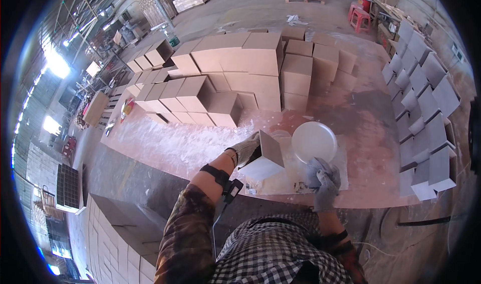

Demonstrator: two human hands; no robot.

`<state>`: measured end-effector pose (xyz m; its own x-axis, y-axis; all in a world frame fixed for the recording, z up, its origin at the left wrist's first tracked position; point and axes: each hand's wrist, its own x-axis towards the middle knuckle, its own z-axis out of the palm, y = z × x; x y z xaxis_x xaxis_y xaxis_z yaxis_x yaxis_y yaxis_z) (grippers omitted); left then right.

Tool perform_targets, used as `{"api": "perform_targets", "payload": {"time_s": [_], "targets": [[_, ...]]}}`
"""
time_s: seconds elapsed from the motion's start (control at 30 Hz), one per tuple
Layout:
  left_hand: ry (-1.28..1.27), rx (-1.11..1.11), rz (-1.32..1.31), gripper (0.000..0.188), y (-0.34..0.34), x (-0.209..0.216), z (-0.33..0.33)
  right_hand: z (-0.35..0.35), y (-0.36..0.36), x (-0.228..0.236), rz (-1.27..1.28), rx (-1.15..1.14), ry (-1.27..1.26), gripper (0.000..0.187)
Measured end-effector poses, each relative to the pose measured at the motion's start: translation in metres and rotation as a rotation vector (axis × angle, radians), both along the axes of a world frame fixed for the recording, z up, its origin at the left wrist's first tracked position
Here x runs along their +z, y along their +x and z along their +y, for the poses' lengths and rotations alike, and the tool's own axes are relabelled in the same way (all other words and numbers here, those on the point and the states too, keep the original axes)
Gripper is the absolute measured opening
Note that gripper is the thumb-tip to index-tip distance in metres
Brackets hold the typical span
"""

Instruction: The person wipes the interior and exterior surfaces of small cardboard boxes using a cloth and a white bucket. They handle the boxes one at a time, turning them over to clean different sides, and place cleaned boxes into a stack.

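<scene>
My left hand (pixel 246 151), in a pale knit glove, grips an open-ended box (pixel 271 150) by its left edge. The box is tilted above the work table, with one grey-brown face and a whiter face toward me. My right hand (pixel 323 177), in a grey glove, is closed at the near rim of a round white tub (pixel 314 142). Whatever lies in its fingers is hidden by the glove. The tub rests on a pale, stained sheet (pixel 334 183) that also lies beneath the held box.
Brown open-ended boxes (pixel 235 53) are stacked across the far side of the reddish table (pixel 373 153). White powder (pixel 185 143) is spread at the left. Greyer boxes (pixel 428 108) stand stacked along the right edge. More brown blocks (pixel 115 239) are piled at lower left.
</scene>
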<state>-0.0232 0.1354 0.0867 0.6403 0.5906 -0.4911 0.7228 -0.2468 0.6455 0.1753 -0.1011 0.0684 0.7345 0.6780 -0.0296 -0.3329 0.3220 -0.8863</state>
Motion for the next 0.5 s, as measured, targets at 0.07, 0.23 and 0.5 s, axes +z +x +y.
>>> {"api": "perform_targets", "payload": {"time_s": [0.07, 0.23, 0.5], "targets": [[-0.433, 0.41, -0.357, 0.045, 0.014, 0.04, -0.019, -0.01, 0.012, -0.003, -0.023, -0.035, -0.022, 0.036], [-0.67, 0.656, -0.458, 0.035, -0.009, 0.009, -0.003, -0.018, 0.008, 0.015, 0.152, -0.017, 0.034, 0.031], [-0.245, 0.458, -0.433, 0.026, -0.022, -0.059, 0.029, -0.005, 0.0, 0.011, -0.033, 0.086, -0.066, 0.024]]}}
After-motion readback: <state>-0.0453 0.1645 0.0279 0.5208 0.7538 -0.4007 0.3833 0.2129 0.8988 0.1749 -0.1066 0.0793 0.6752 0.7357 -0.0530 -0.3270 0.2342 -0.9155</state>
